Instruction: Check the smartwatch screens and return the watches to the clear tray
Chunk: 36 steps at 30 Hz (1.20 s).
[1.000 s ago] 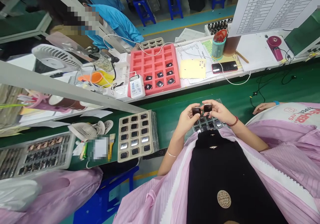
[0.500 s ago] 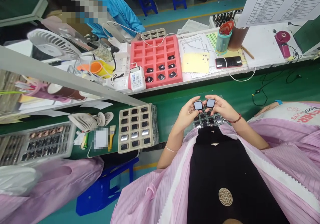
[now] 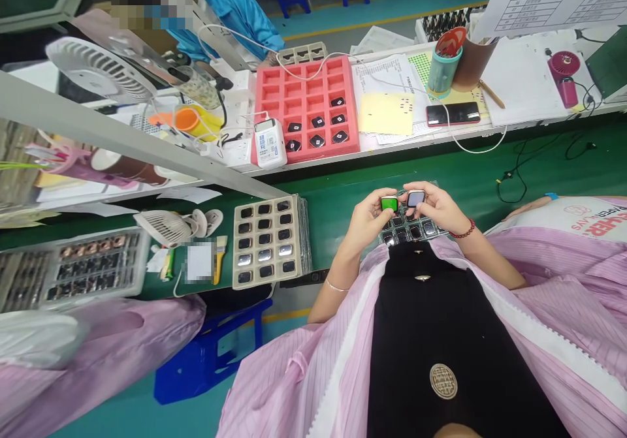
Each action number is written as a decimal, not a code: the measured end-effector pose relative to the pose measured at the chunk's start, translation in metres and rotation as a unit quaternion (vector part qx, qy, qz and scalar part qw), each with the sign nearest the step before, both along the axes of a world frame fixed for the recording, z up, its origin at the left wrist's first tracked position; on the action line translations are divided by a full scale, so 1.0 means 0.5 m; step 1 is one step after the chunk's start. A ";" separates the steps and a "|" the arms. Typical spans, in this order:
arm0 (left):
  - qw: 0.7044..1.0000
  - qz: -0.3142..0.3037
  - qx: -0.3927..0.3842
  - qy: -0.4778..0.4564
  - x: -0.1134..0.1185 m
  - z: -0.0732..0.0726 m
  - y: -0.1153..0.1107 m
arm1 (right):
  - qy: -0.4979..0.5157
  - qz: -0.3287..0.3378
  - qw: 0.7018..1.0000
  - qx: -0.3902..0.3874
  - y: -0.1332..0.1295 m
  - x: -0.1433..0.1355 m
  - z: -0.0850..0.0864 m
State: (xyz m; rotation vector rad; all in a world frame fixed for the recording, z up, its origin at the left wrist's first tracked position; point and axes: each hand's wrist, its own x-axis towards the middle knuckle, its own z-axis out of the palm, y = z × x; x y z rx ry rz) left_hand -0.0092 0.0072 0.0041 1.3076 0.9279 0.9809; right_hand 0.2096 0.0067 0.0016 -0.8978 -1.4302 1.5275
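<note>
Pinching one small watch-like unit in each hand, I present both faces upward, side by side, for comparison. The unit in my left hand (image 3: 362, 224), the green-lit unit (image 3: 389, 203), shows a bright green screen. The unit in my right hand (image 3: 439, 208), the pale-faced unit (image 3: 416, 197), shows a greyish face; whether it is lit, I cannot tell.

Both hands are nearly closed, thumbs at the near edges of the units, fingers curled around the far sides. The units sit close together, apparently apart. In my judgement they are under visual inspection; moving either calls for a steady edge grip, clear of the screen.

Just below and behind my hands, a clear tray (image 3: 422, 230) of similar dark pieces lies on the green tabletop (image 3: 333, 193). Well to the left of my left hand is a beige tray (image 3: 255, 222), with filled pockets. Beyond my hands, further left, a pink tray (image 3: 277, 96) occupies the white shelf (image 3: 337, 159), partly filled.
</note>
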 end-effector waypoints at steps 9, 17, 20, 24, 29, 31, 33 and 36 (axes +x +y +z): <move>1.000 0.017 0.007 0.002 0.001 0.009 -0.003 | 0.011 -0.003 1.000 0.000 -0.002 0.000 0.006; 1.000 0.025 0.009 0.012 0.004 0.011 0.000 | 0.005 0.007 1.000 0.000 0.001 0.000 0.013; 0.999 0.030 0.007 0.012 0.006 0.009 0.000 | 0.009 0.006 1.000 0.001 0.000 -0.001 0.010; 0.999 0.035 0.006 0.009 0.005 0.007 -0.001 | 0.011 0.005 1.000 0.002 -0.002 -0.001 0.006; 0.999 0.036 0.005 0.015 0.006 0.005 -0.002 | 0.007 0.007 1.000 -0.002 -0.005 0.001 0.007; 0.999 0.037 0.005 0.015 0.008 0.005 -0.003 | 0.008 0.008 1.000 -0.010 -0.005 0.003 0.009; 0.999 0.044 0.004 0.016 0.010 0.007 -0.004 | 0.010 0.008 1.000 -0.020 -0.006 0.005 0.012; 0.999 0.048 0.003 0.016 0.013 0.012 -0.006 | 0.007 0.002 0.999 -0.031 -0.007 0.009 0.017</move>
